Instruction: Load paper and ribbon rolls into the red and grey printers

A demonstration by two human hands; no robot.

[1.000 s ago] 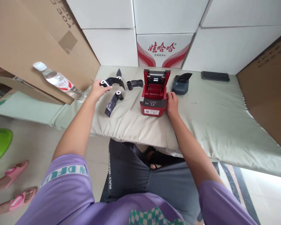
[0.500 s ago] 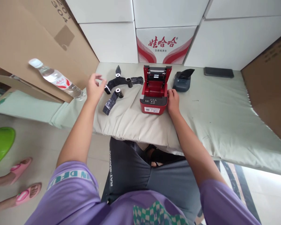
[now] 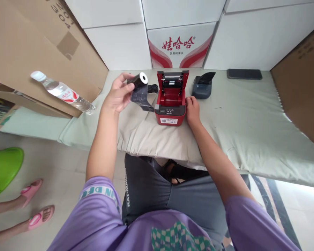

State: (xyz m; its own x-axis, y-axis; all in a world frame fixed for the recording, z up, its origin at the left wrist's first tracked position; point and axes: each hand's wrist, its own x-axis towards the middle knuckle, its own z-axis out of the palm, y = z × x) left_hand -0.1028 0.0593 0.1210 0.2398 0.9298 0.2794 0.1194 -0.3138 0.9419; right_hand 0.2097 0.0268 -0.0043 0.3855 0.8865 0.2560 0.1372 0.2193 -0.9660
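- Holding a black paper roll (image 3: pixel 139 83) up above the padded table (image 3: pixel 238 115), the left hand (image 3: pixel 117 94) has its fingers closed around the roll, with the roll's white core end facing up and right.
- A loose black tail of the roll hangs down from the hand toward the cloth, just left of the red printer (image 3: pixel 170 98).
- The red printer sits on the table with its lid tipped open and its empty bay showing; a white label is on its front face.
- The right hand (image 3: pixel 192 109) rests against the right side of the red printer, its fingers curled loosely and touching the casing, gripping nothing else.
- Another black roll (image 3: pixel 153 88) lies on the cloth just behind the raised one, partly hidden by it.
- A small dark grey printer (image 3: pixel 202 86) stands just right of the red one, and a black phone (image 3: pixel 244 74) lies farther right near the white boxes.
- A water bottle (image 3: pixel 61 92) lies tilted against the brown carton at far left.
- Another person's feet in pink sandals (image 3: pixel 36 202) show on the floor at lower left.
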